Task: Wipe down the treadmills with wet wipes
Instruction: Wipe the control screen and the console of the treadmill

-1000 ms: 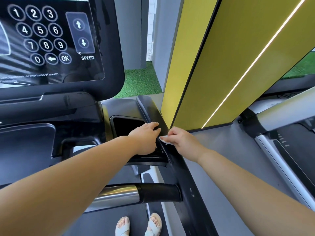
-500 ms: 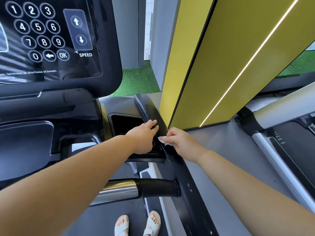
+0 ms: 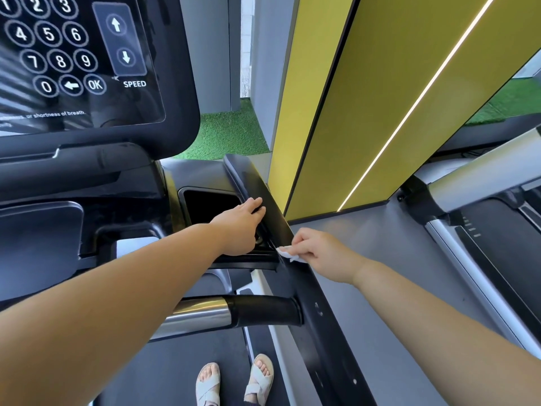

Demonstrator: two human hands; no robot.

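Standing on the black treadmill belt [image 3: 175,373], facing the glossy black console touchscreen with its number keypad [image 3: 73,60]. Right hand [image 3: 322,253] pinched closed on a small crumpled white wet wipe [image 3: 285,253], pressed against the sloping glossy black side rail [image 3: 263,200] of the treadmill, just beside the corner of the dark rectangular storage tray [image 3: 210,206]. Left hand [image 3: 243,227] laid flat with loose, spread fingers over the tray's right edge, holding nothing, likely bracing. Probably mid-wipe along the rail. Risks, as judged: so little wipe showing past the fingertips that bare skin may smear the gloss; the wipe snagging on the tray corner and tearing; a stray reach touching the SPEED arrows [image 3: 120,39].
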